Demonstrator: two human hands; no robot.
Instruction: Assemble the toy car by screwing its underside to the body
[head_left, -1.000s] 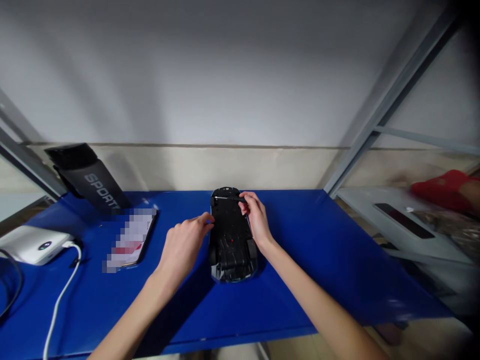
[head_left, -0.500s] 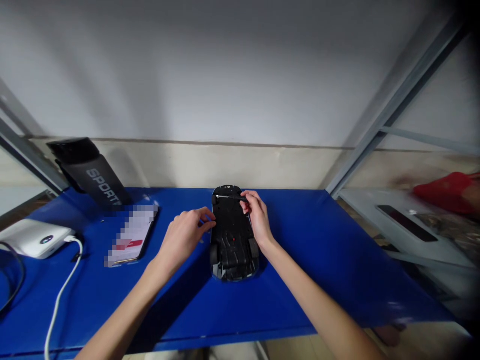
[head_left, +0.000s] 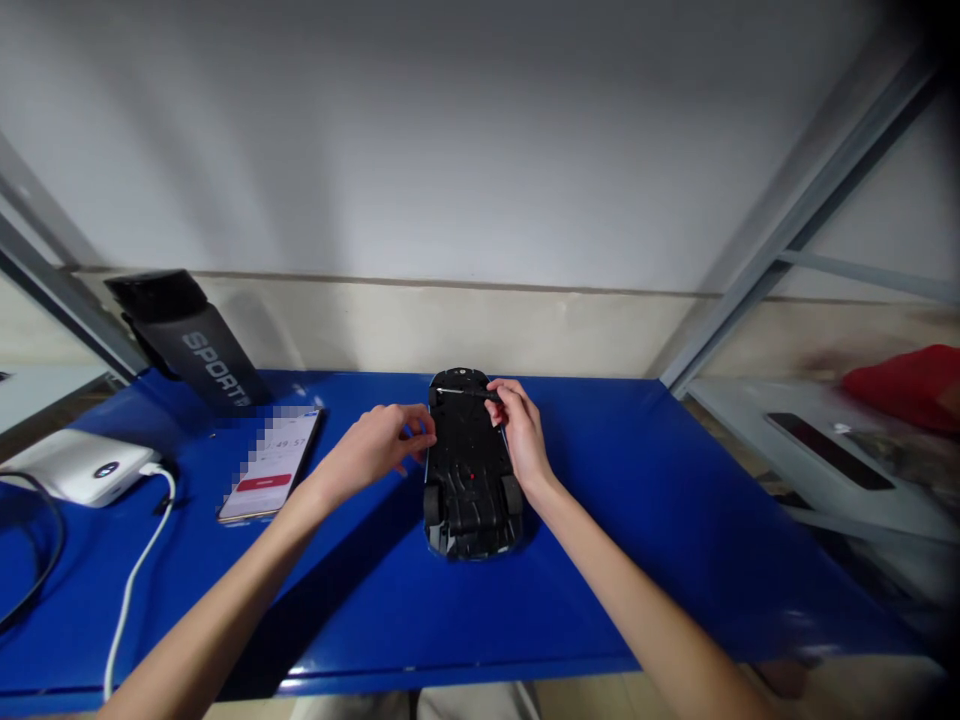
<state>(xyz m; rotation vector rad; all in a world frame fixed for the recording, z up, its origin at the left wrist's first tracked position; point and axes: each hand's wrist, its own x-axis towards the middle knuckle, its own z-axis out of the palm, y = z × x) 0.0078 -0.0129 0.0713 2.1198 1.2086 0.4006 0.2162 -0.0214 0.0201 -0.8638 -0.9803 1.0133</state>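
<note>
A toy car (head_left: 469, 450) lies upside down on the blue table, its black underside and wheels facing up. My right hand (head_left: 521, 430) is closed around the dark handle of a screwdriver (head_left: 469, 393). The thin metal shaft points left across the far end of the car, near a wheel. Whether its tip touches a screw is too small to tell. My left hand (head_left: 390, 438) is at the car's left side, fingers curved and apart, fingertips at the edge, with nothing visible in them.
Left on the blue table (head_left: 600, 600) are a phone (head_left: 281, 460) with a lit screen, a dark sports bottle (head_left: 202, 345) and a white power bank (head_left: 82, 467) with a white cable (head_left: 135, 580). Metal posts (head_left: 750, 290) flank the table. A wall (head_left: 480, 180) stands behind.
My left hand's fingers have spread and shifted slightly at the car's edge. The right hand keeps the screwdriver at the car's far end. The whole view has moved slightly.
</note>
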